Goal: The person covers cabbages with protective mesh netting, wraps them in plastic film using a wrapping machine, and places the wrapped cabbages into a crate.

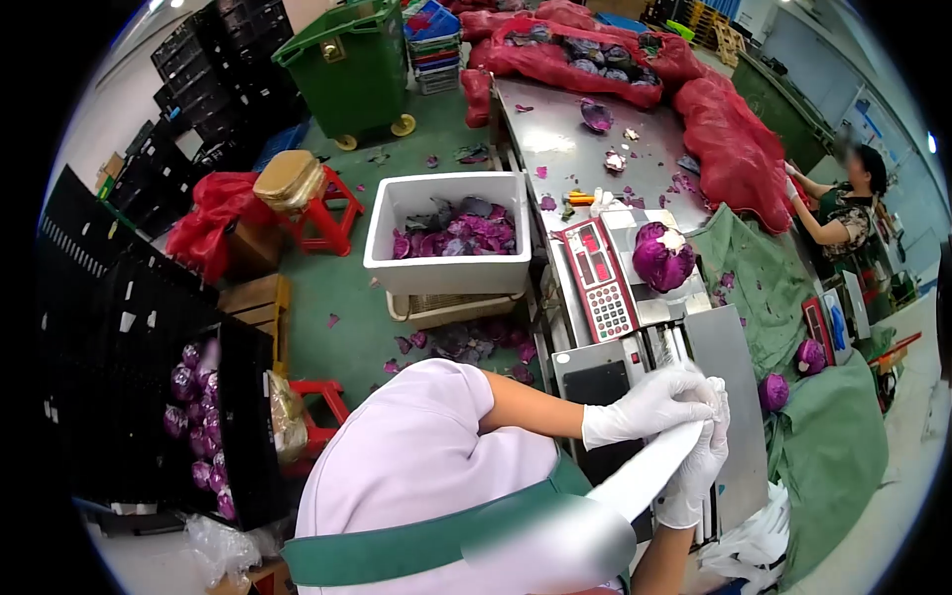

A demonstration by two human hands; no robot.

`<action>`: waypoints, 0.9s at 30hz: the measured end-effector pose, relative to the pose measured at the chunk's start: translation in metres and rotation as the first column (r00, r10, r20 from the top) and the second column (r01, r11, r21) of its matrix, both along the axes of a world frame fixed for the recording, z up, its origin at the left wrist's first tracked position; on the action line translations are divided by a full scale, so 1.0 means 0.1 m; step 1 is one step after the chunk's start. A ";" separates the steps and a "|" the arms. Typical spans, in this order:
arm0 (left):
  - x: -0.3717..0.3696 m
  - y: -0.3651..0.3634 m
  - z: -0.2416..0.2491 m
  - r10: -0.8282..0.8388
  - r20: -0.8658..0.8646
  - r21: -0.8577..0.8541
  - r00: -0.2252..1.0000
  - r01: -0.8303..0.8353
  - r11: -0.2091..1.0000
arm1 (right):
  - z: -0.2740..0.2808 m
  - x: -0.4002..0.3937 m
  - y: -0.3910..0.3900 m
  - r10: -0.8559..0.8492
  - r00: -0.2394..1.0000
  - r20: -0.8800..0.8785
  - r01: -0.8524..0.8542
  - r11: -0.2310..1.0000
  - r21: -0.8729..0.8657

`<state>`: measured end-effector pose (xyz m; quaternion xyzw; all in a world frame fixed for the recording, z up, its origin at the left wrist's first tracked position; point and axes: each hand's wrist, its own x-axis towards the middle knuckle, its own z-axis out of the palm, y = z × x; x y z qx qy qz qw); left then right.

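Note:
My left hand point(654, 399), in a white glove, reaches over the wrapping machine point(587, 363) with its fingers closed. Just below it, my right hand point(696, 474), gloved too, is closed at the same spot. Between them they grip the upper end of a long white sheet point(650, 468), which looks like thin film or plastic. It slants down toward my apron point(426, 540), and its lower end is lost in blur. A trimmed purple cabbage point(662, 260) sits on the scale point(600, 283) beyond my hands.
A white bin point(446, 276) of purple leaf scraps stands left of the metal table point(555, 129). Red mesh sacks point(729, 149) line its far side. Black crates point(248, 426) with wrapped cabbages are at left. A co-worker point(843, 213) stands at right, past a green cloth point(833, 436).

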<state>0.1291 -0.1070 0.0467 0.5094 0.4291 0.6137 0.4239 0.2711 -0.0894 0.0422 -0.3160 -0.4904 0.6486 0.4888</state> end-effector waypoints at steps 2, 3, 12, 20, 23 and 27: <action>-0.21 0.13 0.05 0.288 -0.307 0.336 0.907 -0.180 0.924 | -0.08 -0.05 0.12 0.007 0.997 0.081 -0.007 1.000 0.000; -0.32 0.23 0.00 0.331 -0.267 0.436 0.905 -0.193 0.879 | -0.11 -0.14 0.13 -0.070 0.991 0.118 0.070 0.998 0.006; -1.41 1.13 -0.05 -0.554 0.423 -0.311 0.717 0.689 0.654 | -0.15 -0.81 1.17 -0.183 0.974 0.134 0.195 0.977 -0.087; -2.34 2.44 -0.61 0.129 0.376 -0.553 0.917 0.110 0.826 | -0.66 -1.23 2.21 -0.018 0.587 0.810 -0.090 0.992 0.087; -2.56 3.10 -0.91 0.403 0.202 -0.317 0.892 -0.330 0.889 | -0.51 -1.45 2.91 0.108 0.416 0.903 0.001 0.993 -0.119; -3.04 3.72 -1.51 0.550 -0.438 -0.021 0.711 -0.620 0.784 | -0.69 -1.83 3.90 -0.125 0.434 0.892 0.186 0.981 0.048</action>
